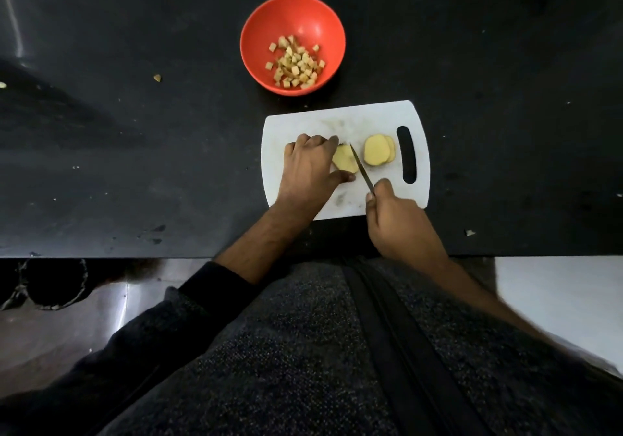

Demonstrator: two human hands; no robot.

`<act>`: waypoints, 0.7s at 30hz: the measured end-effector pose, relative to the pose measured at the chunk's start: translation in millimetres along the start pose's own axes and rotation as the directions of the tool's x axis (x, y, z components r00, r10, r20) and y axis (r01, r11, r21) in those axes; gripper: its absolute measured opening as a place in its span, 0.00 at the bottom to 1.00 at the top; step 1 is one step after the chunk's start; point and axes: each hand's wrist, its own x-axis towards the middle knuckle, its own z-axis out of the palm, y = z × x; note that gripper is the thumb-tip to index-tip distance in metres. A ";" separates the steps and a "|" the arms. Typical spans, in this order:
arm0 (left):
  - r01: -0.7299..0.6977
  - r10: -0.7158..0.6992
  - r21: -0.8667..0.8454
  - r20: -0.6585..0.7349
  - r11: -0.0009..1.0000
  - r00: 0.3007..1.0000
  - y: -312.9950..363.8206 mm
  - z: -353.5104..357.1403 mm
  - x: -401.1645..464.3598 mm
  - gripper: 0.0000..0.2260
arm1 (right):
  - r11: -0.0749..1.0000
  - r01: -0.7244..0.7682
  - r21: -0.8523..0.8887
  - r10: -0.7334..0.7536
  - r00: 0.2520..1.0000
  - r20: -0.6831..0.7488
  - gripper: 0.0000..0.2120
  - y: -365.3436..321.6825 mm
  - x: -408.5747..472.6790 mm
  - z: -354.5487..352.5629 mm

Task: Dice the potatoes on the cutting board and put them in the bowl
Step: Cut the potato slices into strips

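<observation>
- Crumb [157,78] of potato lies on black counter [135,166], far left, well apart from everything else.
- Red bowl [292,44] behind the board holds diced potato cubes [296,64].
- White cutting board [344,122] sits near the counter's front edge, handle slot to the right.
- Left hand [308,166] has fingers curled over a potato piece [344,159], thumb at its near edge, pinning it to the board.
- Knife [361,167] blade rests against that piece's right side.
- Right hand [397,220] is wrapped round the knife handle.
- Stacked potato slices [379,150] lie just beside the slot.
- Another scrap [469,232] sits on the counter, right.
</observation>
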 end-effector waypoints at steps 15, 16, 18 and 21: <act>-0.002 0.006 0.077 -0.050 0.997 0.999 3.9 6.7 -1.6 0.16 | 1.000 -0.029 -0.009 0.029 0.999 0.015 0.07 -12.2 28.8 16.6; 0.001 0.003 0.075 -0.049 0.997 0.999 4.4 7.0 -1.0 0.16 | 0.999 -0.033 -0.014 0.033 0.999 0.019 0.06 -12.5 29.1 16.8; 0.006 -0.002 0.071 -0.047 0.997 0.999 4.7 7.5 0.0 0.16 | 0.999 -0.030 -0.028 0.031 0.999 0.035 0.06 -13.3 29.5 18.7; 0.010 -0.007 0.062 -0.045 0.998 0.999 3.8 8.1 2.7 0.15 | 0.998 -0.021 -0.052 0.023 0.999 0.042 0.09 -12.3 30.7 24.1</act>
